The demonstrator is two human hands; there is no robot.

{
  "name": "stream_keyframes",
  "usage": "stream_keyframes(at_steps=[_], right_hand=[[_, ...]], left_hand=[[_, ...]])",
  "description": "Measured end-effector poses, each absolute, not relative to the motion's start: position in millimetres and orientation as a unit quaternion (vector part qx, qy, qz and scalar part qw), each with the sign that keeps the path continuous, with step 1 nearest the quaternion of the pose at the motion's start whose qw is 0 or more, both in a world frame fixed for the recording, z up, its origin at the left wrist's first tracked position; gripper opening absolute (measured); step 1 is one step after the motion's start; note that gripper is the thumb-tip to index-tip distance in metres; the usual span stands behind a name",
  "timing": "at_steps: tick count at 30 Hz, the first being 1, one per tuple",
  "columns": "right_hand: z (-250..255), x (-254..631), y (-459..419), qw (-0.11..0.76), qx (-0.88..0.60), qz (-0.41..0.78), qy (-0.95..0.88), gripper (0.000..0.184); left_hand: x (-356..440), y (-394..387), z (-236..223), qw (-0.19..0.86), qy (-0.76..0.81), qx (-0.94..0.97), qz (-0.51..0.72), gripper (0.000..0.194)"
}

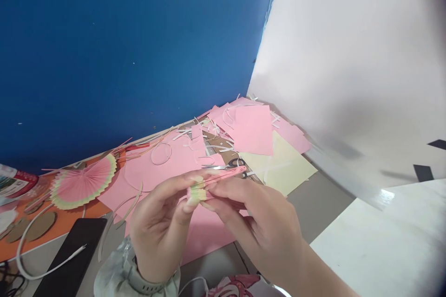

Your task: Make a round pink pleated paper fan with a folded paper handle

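Between both hands is a narrow pleated stack of pink paper point(228, 172) with a pale yellow-green end. My left hand point(162, 216) pinches the yellow-green end between thumb and fingers. My right hand point(259, 213) grips the pink length close beside it, thumb below and fingers above. Just behind the folded paper lie scissors point(237, 162) with black handles, partly hidden by it. Pink sheets point(205, 232) spread under and behind the hands. At the left rests a pleated paper fan point(83, 181), pink with a yellow-green zigzag rim.
A square pink sheet point(253, 130) overlaps a pale yellow sheet point(291, 167) at the back right. Thin paper strips lie scattered around. At left are brown cardboard discs point(41, 226), a black phone-like slab point(71, 260), a white cable point(22, 260) and a bottle point(17, 181). A blue wall point(132, 46) stands behind.
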State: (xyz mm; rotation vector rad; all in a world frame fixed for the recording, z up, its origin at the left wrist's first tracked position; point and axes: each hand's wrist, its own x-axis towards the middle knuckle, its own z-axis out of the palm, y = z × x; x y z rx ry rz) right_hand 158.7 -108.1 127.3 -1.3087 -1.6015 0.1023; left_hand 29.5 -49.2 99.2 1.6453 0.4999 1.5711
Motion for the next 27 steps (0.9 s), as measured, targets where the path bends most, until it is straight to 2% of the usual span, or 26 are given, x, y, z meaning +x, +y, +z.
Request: stream_keyframes(at_steps=[5, 9, 14, 17, 22, 27], right_hand=[[127, 157, -108, 0.538, -0.535, 0.098, -0.644, 0.006], [129, 158, -108, 0.529, -0.541, 0.154, -0.636, 0.012], [131, 158, -107, 0.528, -0.553, 0.202, -0.613, 0.015], [129, 157, -106, 0.532, -0.552, 0.184, -0.616, 0.014], [127, 158, -104, 0.532, -0.557, 0.179, -0.612, 0.024], [121, 157, -102, 0.536, -0.556, 0.202, -0.603, 0.014]], left_hand=[[30, -47, 101, 0.457, 0.193, 0.631, 0.596, 0.032], [30, -47, 105, 0.494, 0.199, 0.634, 0.561, 0.033], [32, -46, 103, 0.456, 0.199, 0.645, 0.58, 0.032], [33, -45, 100, 0.434, 0.196, 0.646, 0.597, 0.03], [32, -43, 98, 0.443, 0.204, 0.649, 0.584, 0.03], [33, -39, 97, 0.446, 0.203, 0.653, 0.578, 0.029]])
